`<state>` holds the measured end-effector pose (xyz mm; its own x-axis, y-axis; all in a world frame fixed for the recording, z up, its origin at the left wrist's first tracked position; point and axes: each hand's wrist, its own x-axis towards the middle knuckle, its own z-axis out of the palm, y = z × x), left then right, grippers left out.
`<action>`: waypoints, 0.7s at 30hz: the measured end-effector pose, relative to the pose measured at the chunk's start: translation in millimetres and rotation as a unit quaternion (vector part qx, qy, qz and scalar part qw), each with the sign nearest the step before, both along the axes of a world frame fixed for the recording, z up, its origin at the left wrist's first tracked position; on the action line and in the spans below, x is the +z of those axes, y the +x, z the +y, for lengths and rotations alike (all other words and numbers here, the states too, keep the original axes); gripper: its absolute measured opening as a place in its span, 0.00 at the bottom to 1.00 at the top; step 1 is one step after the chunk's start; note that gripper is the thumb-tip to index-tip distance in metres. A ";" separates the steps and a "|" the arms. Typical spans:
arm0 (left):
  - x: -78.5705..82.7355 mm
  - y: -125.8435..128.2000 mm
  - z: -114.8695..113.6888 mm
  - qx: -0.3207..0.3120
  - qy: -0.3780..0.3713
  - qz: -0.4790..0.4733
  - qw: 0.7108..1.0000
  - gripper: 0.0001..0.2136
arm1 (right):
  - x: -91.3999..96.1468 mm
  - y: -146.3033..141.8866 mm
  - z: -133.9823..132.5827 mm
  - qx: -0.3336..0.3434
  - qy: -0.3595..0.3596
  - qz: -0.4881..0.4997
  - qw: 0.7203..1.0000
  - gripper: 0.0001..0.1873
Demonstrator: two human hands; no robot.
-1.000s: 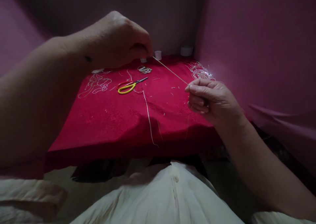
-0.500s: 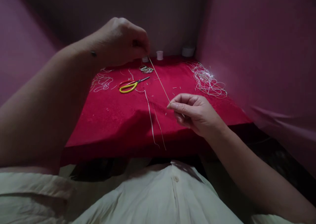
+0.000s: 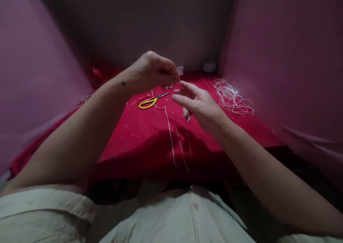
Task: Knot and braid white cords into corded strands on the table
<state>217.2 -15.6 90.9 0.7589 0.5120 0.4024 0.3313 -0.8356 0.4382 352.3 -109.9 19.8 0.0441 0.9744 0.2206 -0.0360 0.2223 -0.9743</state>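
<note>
My left hand [image 3: 158, 71] is raised above the table with thumb and finger pinched on the thin cord, whose held end is mostly hidden. Close beside it, my right hand [image 3: 197, 102] has its fingers apart, the index fingertip almost at the left fingertips. A white cord [image 3: 170, 136] runs down over the front of the table, with a thinner pale cord [image 3: 180, 143] alongside it. Below and left of the hands lie scissors [image 3: 148, 103] with one yellow and one red handle, blades pointing right.
Red cloth [image 3: 144, 136] covers the table. A tangle of white cord [image 3: 233, 96] lies at the right. Along the back stand a small white spool [image 3: 180, 70] and a white container [image 3: 209, 66]. Pink sheets [image 3: 278, 57] hang at both sides.
My right hand has let go of the stretched cord, opened its fingers and moved up to my left hand. The left hand has come lower and to the right.
</note>
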 end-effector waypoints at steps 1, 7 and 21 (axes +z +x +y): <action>0.1 0.1 -1.7 0.001 -0.006 -0.006 1.000 0.05 | 0.2 -3.7 4.2 0.011 0.001 0.004 1.000 0.26; -7.6 -2.6 -0.2 0.035 -0.001 -0.009 0.999 0.05 | -10.2 -3.9 8.5 0.030 -0.021 0.002 0.999 0.08; -52.8 -10.5 13.6 0.032 -0.149 -0.068 0.986 0.06 | -51.9 1.8 -11.2 0.057 -0.120 0.086 0.987 0.06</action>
<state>206.8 -2.0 38.2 0.6699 0.6684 0.3232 0.3003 -0.6421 0.7054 354.1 -121.0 -32.1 -0.0518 0.9985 -0.0188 -0.2174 -0.0296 -0.9756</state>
